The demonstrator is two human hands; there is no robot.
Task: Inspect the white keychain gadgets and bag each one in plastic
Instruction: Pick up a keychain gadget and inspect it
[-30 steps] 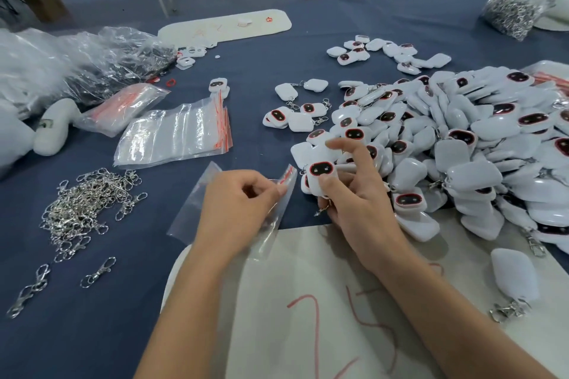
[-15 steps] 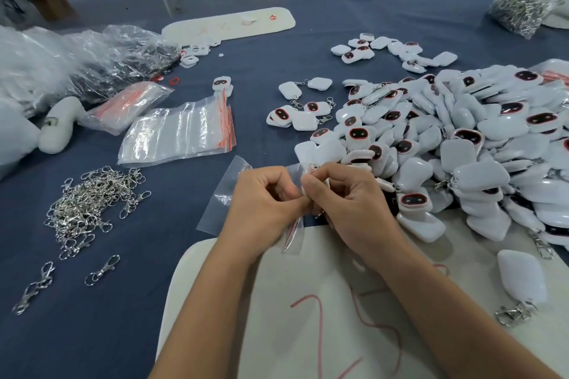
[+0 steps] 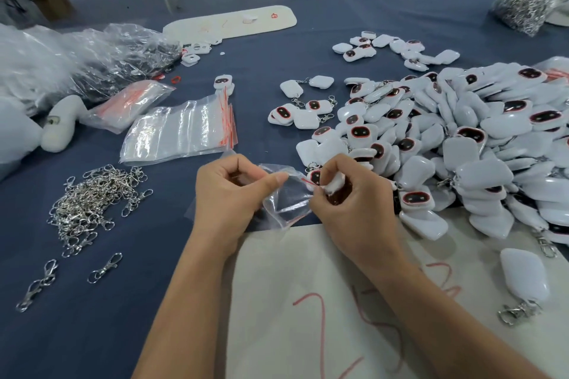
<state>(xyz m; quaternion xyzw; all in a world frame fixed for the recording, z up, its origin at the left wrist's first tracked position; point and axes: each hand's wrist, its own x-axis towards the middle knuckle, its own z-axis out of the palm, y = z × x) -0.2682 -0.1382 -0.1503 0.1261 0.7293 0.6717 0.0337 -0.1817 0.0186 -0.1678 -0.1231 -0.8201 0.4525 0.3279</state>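
Observation:
My left hand point(image 3: 229, 194) pinches one lip of a small clear zip bag point(image 3: 289, 198) with a red seal strip, holding its mouth apart. My right hand point(image 3: 345, 197) grips a white keychain gadget point(image 3: 320, 178) with a dark red-rimmed face, and its fingertips also touch the bag's other lip. The gadget sits at the bag's mouth, mostly outside it. A large heap of white gadgets point(image 3: 462, 138) spreads across the right of the blue table.
A stack of empty zip bags point(image 3: 181, 132) lies behind my left hand. A pile of metal clasps point(image 3: 92, 203) sits to the left, with loose ones nearer me. A white board with red marks point(image 3: 323, 301) lies under my forearms. Crumpled plastic bags point(image 3: 77, 61) fill the far left.
My hands came together at the bag; the right hand brought the gadget from beside the bag to its mouth, and the left hand pulled the opening wider.

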